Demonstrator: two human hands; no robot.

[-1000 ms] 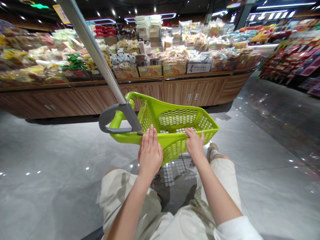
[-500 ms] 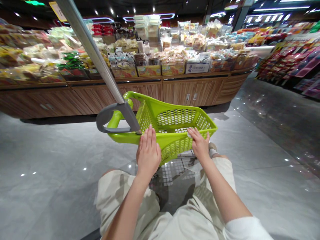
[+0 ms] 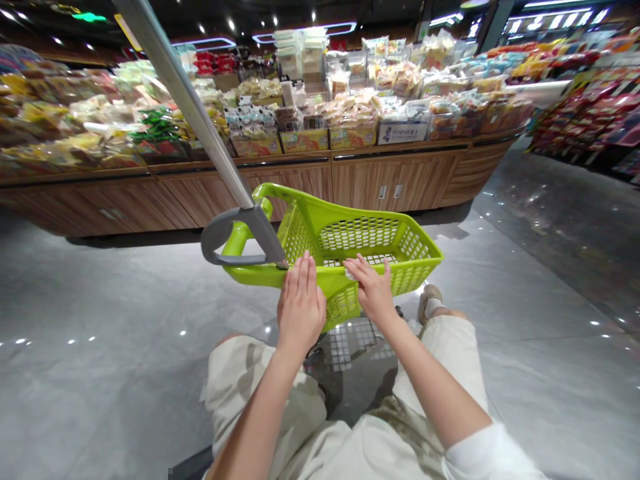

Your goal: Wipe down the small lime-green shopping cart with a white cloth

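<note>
A lime-green plastic shopping basket (image 3: 400, 233) stands on the grey floor in front of me, its mesh walls showing nothing inside. A grey metal pull handle (image 3: 190, 107) rises from its left end up to the top left. My left hand (image 3: 300, 303) lies flat on the near rim, fingers stretched out together. My right hand (image 3: 373, 287) rests on the near rim just to the right, fingers spread. Neither hand holds anything. My knees in pale trousers are bent below.
A long wooden display counter (image 3: 350, 183) piled with packaged snacks runs across the back. More shelves of colourful goods (image 3: 590, 107) stand at the far right. Glossy grey floor (image 3: 100, 347) surrounds the basket, with an aisle leading off to the right.
My right hand has slid left along the near rim, closer to my left hand. The left hand has stayed where it was.
</note>
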